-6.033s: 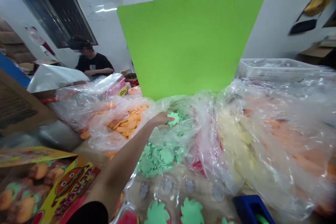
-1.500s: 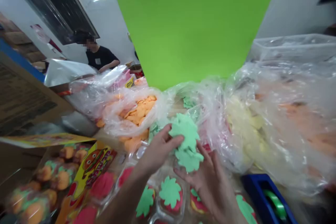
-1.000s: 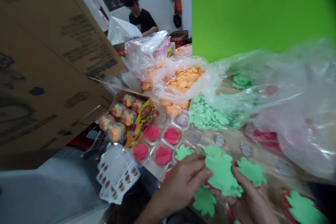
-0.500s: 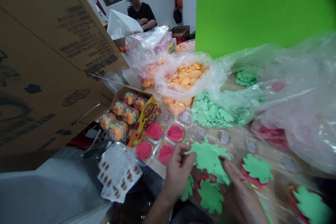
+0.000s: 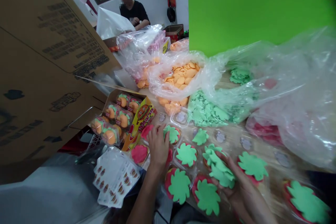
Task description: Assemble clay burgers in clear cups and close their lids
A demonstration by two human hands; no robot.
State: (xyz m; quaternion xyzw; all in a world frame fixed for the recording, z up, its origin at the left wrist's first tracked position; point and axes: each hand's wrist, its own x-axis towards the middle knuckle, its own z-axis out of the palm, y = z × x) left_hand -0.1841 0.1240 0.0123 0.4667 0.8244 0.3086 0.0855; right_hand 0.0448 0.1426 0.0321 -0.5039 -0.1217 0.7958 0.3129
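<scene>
- Far left, at 10 o'clock from left hand (image 5: 158,147): burger-candy box (image 5: 123,117).
- Left hand flat, fingers close together, gripping nothing, tips touching green leaf piece (image 5: 173,134) in a clear cup at 1 o'clock.
- At 12 o'clock, further back: bag of green pieces (image 5: 210,112).
- Pinched in right hand (image 5: 237,189), at 11 o'clock of its palm: stack of green leaves (image 5: 219,169).

Cardboard box (image 5: 39,59) at left, bag of orange pieces (image 5: 181,75), burger-candy display box (image 5: 139,120), green board (image 5: 249,7) behind

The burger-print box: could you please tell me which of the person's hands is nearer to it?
Left. The left hand rests just right of the burger-print box; the right hand is farther right, holding a stack of green leaf pieces.
</scene>
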